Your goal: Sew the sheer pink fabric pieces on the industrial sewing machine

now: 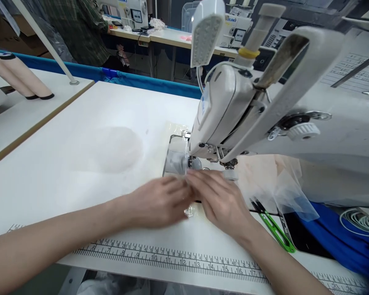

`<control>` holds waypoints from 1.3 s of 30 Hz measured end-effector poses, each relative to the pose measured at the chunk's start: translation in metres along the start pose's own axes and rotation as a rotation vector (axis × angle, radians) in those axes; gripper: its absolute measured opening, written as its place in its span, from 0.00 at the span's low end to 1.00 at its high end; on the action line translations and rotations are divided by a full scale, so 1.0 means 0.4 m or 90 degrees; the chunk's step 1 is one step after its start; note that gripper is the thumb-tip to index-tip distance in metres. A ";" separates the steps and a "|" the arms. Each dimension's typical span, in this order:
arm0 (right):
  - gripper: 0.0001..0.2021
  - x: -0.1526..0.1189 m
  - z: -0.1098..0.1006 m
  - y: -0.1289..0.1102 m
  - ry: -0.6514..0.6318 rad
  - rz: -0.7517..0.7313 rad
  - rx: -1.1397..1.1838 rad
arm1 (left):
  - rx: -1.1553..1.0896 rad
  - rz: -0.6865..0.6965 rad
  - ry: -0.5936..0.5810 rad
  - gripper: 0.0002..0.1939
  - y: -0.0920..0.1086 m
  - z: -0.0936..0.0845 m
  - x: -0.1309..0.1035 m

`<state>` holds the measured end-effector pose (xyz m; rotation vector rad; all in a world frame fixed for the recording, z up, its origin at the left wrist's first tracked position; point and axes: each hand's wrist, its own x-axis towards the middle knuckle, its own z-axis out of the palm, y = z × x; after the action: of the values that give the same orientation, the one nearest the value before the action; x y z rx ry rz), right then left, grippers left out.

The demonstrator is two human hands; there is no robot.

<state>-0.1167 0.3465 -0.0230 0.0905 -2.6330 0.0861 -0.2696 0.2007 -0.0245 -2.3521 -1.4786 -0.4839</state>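
A white sewing machine (221, 110) stands over the white table (117, 102), its needle area just beyond my hands. My left hand (161, 200) is blurred, with its fingers curled beside the metal needle plate. Fingertips of my right hand (217, 196) meet those of the left in front of the presser foot. A small piece of thin, sheer material (176, 162) lies on the plate by the foot. What the fingers of either hand hold, if anything, is hidden or too small to name.
Green thread snips (275, 229) lie right of my right hand, near a black phone (307, 235), blue cloth (335, 241) and sheer fabric (292, 192). A printed ruler (172, 260) runs along the front edge. A person in a plaid sleeve (75, 28) stands behind at the left.
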 end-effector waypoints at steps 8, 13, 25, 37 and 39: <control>0.15 -0.003 -0.006 -0.008 -0.018 -0.097 0.289 | 0.046 -0.153 0.103 0.07 0.002 -0.038 -0.005; 0.13 -0.011 -0.013 0.011 0.002 -0.040 0.272 | 0.103 -0.359 -0.140 0.12 -0.019 -0.041 -0.004; 0.14 -0.002 -0.018 -0.023 -0.011 0.283 0.381 | -0.343 -0.443 -0.016 0.05 -0.011 -0.050 -0.001; 0.05 0.018 -0.008 -0.047 -0.030 0.380 0.496 | -0.464 -0.534 -0.042 0.19 0.012 -0.064 0.032; 0.05 0.017 -0.007 -0.052 -0.032 0.359 0.492 | -0.494 -0.556 -0.048 0.10 0.013 -0.060 0.033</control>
<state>-0.1197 0.3257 -0.0163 -0.3931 -2.4383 1.2862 -0.2622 0.1986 0.0023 -2.0364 -2.7041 -1.3922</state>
